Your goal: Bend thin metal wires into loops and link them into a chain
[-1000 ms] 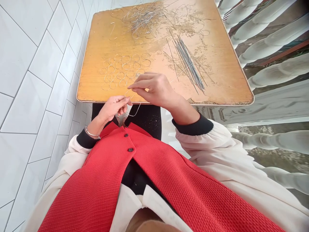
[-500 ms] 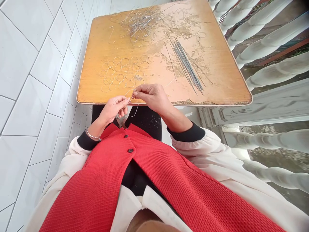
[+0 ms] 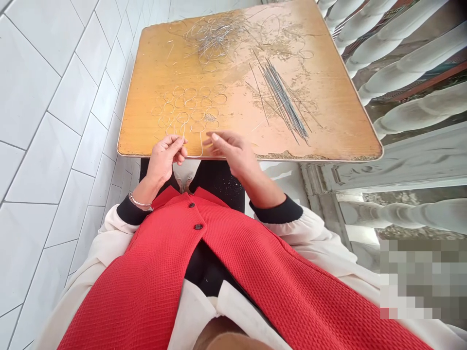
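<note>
Between thumb and fingers, my left hand (image 3: 168, 151) pinches a thin pale wire (image 3: 201, 146) at the near edge of the table. The wire bends round to the right of these fingertips in an angular, partly open loop. Just right of it is my right hand (image 3: 235, 151), slightly blurred, fingers stretched out and apart, seemingly holding nothing. Beyond both hands lie several thin wire rings (image 3: 190, 102) in loose rows. A little heap of tiny metal bits (image 3: 210, 117) sits among them.
The wooden table (image 3: 146, 68) has a worn, peeling top. A bundle of straight grey wires (image 3: 286, 102) lies at right, a tangled wire heap (image 3: 219, 36) at the far side. A white tiled wall (image 3: 54, 146) stands left, a white balustrade (image 3: 408, 63) right.
My right hand has let go of the wire, opened its fingers and moved slightly right. My left hand keeps the wire, which now stands more open and further up over the table edge.
</note>
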`<state>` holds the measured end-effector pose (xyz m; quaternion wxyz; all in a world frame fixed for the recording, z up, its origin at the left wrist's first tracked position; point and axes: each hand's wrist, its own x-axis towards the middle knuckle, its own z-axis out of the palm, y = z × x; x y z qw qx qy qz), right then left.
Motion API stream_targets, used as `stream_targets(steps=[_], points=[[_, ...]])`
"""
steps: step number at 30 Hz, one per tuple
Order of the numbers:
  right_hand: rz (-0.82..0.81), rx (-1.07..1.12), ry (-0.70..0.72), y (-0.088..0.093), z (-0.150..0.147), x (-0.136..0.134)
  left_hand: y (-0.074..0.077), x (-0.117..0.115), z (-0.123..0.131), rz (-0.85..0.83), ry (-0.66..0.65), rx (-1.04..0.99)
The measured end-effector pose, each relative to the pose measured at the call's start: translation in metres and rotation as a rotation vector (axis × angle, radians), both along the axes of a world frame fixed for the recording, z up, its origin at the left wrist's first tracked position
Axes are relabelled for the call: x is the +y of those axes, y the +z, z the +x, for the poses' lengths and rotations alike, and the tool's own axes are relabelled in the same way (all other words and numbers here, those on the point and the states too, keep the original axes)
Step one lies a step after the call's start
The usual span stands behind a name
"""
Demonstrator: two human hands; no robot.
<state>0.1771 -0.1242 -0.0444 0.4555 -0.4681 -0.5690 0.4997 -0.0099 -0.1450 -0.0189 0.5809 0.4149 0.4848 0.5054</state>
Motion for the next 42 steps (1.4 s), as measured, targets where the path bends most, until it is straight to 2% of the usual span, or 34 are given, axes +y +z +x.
stream_targets(steps=[3, 6, 10, 13, 16, 19, 23, 28, 31, 34, 38, 42], points=[[-0.205, 0.174, 0.103, -0.007, -0.008, -0.013, -0.001, 0.001, 0.001, -0.005, 0.012, -0.019], [-0.173, 0.252, 0.063, -0.009, -0.017, -0.019, -0.004, 0.0, 0.002, 0.006, -0.002, -0.042], [-0.111, 0.188, 0.009, -0.01, -0.022, -0.014, -0.007, -0.002, 0.001, 0.011, -0.041, -0.024], [0.06, -0.054, -0.01, -0.012, -0.02, -0.01, -0.007, -0.004, 0.003, -0.004, -0.09, -0.007], [0.326, -0.464, -0.013, -0.009, -0.015, -0.006, -0.007, -0.004, 0.004, -0.032, -0.079, 0.014], [0.502, -0.827, 0.024, 0.0, -0.009, -0.001, -0.009, -0.002, 0.002, -0.088, -0.101, 0.064], [0.612, -1.036, 0.165, 0.013, 0.003, 0.013, -0.008, 0.0, -0.009, -0.149, -0.148, 0.179], [0.711, -1.006, 0.34, 0.021, 0.015, 0.037, 0.0, 0.004, -0.021, -0.005, -0.276, 0.391], [0.721, -1.002, 0.374, 0.031, 0.017, 0.043, 0.005, 0.006, -0.02, 0.053, -0.331, 0.497], [0.654, -0.907, 0.368, 0.041, 0.018, 0.04, 0.007, 0.006, -0.018, 0.066, -0.332, 0.491], [0.434, -0.577, 0.262, 0.045, 0.018, 0.034, 0.003, 0.005, -0.012, 0.154, -0.262, 0.398], [0.316, -0.485, 0.241, 0.045, 0.017, 0.035, -0.002, 0.0, -0.004, 0.397, -0.113, 0.427]])
